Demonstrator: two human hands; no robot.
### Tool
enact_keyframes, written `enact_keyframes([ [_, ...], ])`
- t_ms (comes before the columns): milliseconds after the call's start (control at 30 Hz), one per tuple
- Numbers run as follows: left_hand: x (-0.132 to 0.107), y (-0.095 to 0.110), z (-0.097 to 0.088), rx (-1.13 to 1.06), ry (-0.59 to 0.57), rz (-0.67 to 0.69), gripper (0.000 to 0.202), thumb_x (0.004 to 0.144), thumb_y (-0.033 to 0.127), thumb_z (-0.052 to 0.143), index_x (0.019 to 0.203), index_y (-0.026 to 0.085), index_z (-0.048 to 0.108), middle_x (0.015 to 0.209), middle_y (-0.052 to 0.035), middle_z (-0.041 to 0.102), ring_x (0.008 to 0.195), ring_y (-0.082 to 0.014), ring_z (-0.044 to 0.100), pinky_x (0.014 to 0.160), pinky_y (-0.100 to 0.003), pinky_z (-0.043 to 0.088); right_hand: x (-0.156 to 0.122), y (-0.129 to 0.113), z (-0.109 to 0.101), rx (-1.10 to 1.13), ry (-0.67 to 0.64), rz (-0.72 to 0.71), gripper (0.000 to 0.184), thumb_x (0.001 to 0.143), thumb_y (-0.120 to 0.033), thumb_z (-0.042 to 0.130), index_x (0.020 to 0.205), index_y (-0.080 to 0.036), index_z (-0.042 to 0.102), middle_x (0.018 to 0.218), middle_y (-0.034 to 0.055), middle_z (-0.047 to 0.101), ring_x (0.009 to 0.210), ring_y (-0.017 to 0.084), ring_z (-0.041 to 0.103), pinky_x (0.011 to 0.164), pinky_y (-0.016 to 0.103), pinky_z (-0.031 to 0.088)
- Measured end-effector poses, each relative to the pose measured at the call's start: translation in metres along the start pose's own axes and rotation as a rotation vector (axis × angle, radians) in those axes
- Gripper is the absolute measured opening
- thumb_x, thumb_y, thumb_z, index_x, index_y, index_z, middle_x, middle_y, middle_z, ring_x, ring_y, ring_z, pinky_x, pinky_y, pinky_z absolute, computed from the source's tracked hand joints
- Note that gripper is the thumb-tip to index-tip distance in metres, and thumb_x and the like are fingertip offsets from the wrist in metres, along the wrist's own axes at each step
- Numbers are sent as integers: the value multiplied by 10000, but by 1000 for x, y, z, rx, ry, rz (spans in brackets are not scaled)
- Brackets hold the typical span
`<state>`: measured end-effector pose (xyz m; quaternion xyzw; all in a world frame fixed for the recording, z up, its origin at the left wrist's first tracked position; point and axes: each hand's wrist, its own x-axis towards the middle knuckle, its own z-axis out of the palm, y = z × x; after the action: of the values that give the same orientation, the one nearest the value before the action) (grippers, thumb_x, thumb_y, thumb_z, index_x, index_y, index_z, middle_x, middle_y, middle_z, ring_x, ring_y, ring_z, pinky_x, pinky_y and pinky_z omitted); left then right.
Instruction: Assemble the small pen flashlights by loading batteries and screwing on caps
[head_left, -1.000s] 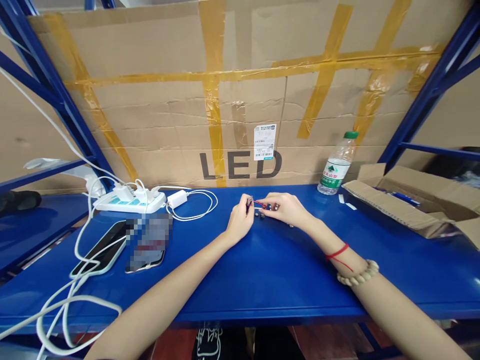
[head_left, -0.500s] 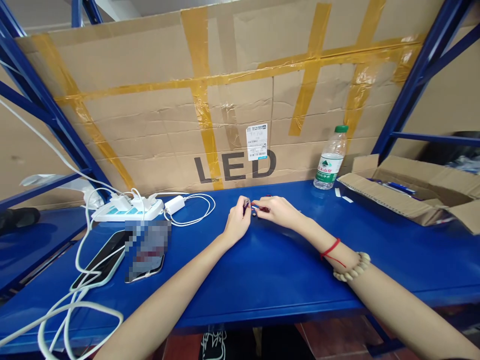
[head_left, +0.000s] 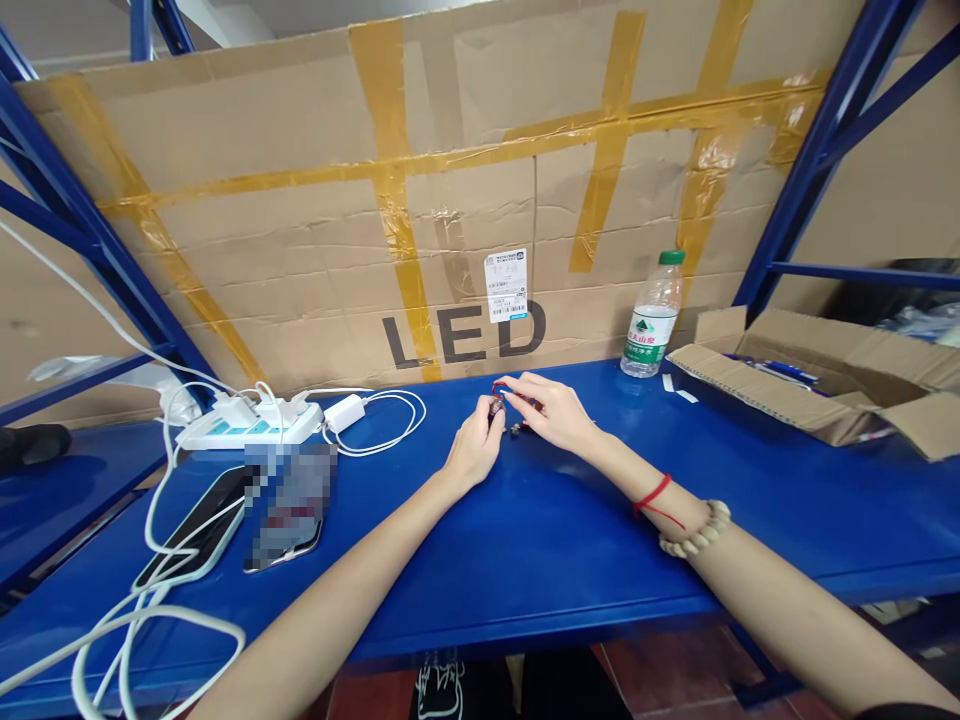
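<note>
Above the blue tabletop (head_left: 480,560), my hands meet near the middle of the view. My left hand (head_left: 472,442) is closed, its thumb and forefinger pinching a small brownish, bead-like piece (head_left: 496,405). My right hand (head_left: 555,410) reaches in from the right with fingers bent, closed on a thin red cord (head_left: 497,386) that loops up by the left fingertips. Something dark red shows beneath the right fingers, mostly hidden. Just below them are small dark bits (head_left: 515,430), too small to name. A red string and a beaded bracelet (head_left: 697,530) circle my right wrist.
A white power strip (head_left: 255,428) with plugs and cables stands at left, near two phones (head_left: 191,530). A water bottle (head_left: 651,318) and an open cardboard box (head_left: 795,390) are at right. A large taped cardboard sheet (head_left: 315,270) closes off the back.
My right hand has shifted slightly up and over toward the left fingertips, and the red cord now arches above them. The left hand keeps its pinch. The view has shifted slightly.
</note>
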<state>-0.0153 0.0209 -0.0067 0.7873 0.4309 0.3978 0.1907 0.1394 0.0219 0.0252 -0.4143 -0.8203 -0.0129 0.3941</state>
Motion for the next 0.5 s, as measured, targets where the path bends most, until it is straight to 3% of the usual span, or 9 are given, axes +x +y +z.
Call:
enact_keyframes([
  [167, 0, -1, 1, -2, -10, -1, 188, 891, 351, 273, 882, 206, 393, 812, -3, 558, 735, -146, 551, 675, -264, 405, 0, -1, -1, 2, -62, -24, 337, 898, -326, 326, 1114, -236, 569, 857, 22, 606, 710, 113, 553, 596, 201, 377],
  [333, 2, -5, 1, -36, 30, -12, 218, 899, 339, 266, 983, 207, 417, 817, -6, 569, 741, -142, 557, 684, -262, 422, 1, 1, -4, -24, -117, -3, 342, 893, -325, 327, 1131, -237, 556, 899, 32, 610, 746, 126, 560, 618, 213, 384],
  [500, 9, -12, -8, 69, 27, -21, 222, 881, 315, 340, 1035, 223, 473, 902, -16, 576, 792, -142, 566, 731, -263, 441, 1, 8, -3, -66, -210, 64, 373, 887, -358, 329, 1207, -265, 496, 989, 34, 611, 794, 141, 571, 656, 236, 410],
])
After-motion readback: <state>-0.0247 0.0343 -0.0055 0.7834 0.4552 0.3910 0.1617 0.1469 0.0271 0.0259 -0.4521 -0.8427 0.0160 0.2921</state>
